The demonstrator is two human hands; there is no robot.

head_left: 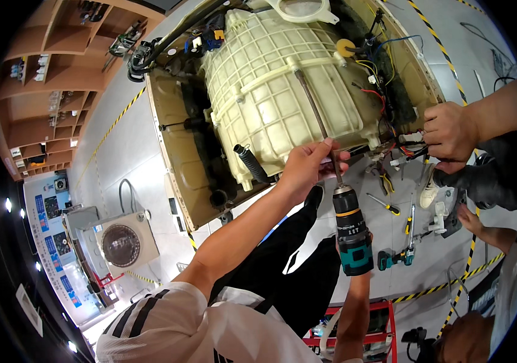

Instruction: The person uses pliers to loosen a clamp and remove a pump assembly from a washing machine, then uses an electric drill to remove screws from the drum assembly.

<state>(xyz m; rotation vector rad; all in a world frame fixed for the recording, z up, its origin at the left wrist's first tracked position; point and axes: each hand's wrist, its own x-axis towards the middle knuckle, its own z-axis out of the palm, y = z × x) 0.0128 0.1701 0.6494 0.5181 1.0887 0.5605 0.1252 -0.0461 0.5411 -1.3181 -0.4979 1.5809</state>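
Teal-and-black cordless drill, gripped from below by the right hand, points its long bit toward twelve o'clock at the cream plastic washer tub, while the left hand pinches the bit's shaft between closed fingers, so seating the tip squarely seems next.

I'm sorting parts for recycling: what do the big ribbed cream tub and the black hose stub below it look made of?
The ribbed cream tub looks like moulded plastic, matt and yellowed: its surface is a grid of cast ribs. The black corrugated hose stub looks like rubber or soft plastic, dull with ringed ridges; which one cannot be told.
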